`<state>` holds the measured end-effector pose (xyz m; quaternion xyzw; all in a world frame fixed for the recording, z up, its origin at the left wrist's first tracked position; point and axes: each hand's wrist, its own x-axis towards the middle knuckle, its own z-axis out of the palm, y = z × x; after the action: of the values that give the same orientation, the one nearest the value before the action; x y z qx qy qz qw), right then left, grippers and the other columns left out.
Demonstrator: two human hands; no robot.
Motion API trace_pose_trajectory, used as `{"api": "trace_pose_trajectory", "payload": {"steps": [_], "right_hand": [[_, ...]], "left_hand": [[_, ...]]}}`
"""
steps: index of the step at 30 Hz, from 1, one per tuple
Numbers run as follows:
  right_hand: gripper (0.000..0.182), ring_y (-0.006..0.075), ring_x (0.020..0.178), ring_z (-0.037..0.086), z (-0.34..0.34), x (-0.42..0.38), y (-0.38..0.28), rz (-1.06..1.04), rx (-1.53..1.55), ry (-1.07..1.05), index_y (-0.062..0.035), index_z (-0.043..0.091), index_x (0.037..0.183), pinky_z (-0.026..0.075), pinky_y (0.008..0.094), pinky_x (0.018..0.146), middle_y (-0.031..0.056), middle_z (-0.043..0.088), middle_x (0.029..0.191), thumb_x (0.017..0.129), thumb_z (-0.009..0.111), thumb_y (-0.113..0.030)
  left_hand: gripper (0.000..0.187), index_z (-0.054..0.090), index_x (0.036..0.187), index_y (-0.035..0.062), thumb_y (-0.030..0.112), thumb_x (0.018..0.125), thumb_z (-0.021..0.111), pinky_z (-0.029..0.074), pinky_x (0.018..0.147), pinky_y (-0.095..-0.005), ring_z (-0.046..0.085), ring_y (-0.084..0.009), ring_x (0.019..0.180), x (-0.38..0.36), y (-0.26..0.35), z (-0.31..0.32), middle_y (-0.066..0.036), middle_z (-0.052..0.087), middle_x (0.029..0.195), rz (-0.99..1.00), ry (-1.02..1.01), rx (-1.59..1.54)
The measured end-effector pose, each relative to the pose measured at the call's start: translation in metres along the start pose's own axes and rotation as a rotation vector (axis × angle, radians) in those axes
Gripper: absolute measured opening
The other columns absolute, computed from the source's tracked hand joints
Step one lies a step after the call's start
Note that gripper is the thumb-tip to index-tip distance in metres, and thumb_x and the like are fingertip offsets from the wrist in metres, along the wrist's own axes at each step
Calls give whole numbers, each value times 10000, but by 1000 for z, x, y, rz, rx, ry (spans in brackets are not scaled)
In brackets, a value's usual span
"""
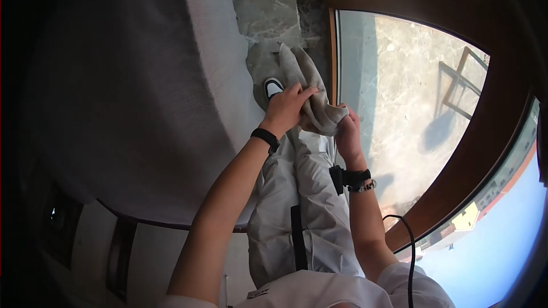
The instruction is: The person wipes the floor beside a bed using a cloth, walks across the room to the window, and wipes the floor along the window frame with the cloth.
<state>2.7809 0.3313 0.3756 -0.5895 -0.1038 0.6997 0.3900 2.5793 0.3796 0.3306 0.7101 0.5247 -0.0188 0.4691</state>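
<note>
A beige-grey cloth hangs in folds in front of my legs, its loose end toward the floor. My left hand is closed on the cloth's left side, with the fingers lying over a fold. At the cloth's near right corner, my right hand has its fingers wrapped round the bunched edge. Both wrists carry black bands. A black and white shoe shows just beyond my left hand.
A large surface draped in grey fabric stands on the left. Along the right runs a window with a brown frame. Below is a marbled floor. A black cable hangs near my right arm.
</note>
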Motion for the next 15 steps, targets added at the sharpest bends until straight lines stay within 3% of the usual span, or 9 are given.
{"api": "trace_pose_trajectory", "payload": {"steps": [1,4,10,13,15], "right_hand": [[188,46,807,540,2,-8,-4,12,28,70,-46,652,1038,434,237,731,-25,633,921,993,495,-139],[183,62,801,562,17,-15,-29,31,57,199,-47,625,1110,469,253,710,1,644,938,986,519,-130],[146,77,770,590,-15,8,-36,-63,-136,238,-56,601,1125,484,244,655,15,643,925,1013,645,-139],[150,77,765,594,-5,14,-53,-105,-286,291,-63,592,1101,484,242,667,5,644,918,1035,667,-175],[160,79,781,606,-8,15,-71,-103,-362,269,-59,591,1112,493,241,691,4,655,934,1039,672,-176]], "left_hand": [[527,616,1346,208,74,858,758,594,842,-461,689,-340,1062,-3,1,9,-77,643,1163,37,-7,5],[269,659,1083,142,130,846,785,578,814,-476,691,-337,1019,-3,4,10,-63,660,1058,-113,36,-65],[326,639,1040,115,195,790,832,556,813,-477,701,-354,979,5,7,-49,-110,692,1045,-165,8,35],[358,629,1051,90,180,769,830,549,827,-456,699,-348,990,26,15,-93,-123,714,1082,-341,-310,-94],[368,616,1064,77,168,771,820,542,840,-446,695,-345,1001,36,10,-99,-129,720,1095,-307,-252,-232]]}}
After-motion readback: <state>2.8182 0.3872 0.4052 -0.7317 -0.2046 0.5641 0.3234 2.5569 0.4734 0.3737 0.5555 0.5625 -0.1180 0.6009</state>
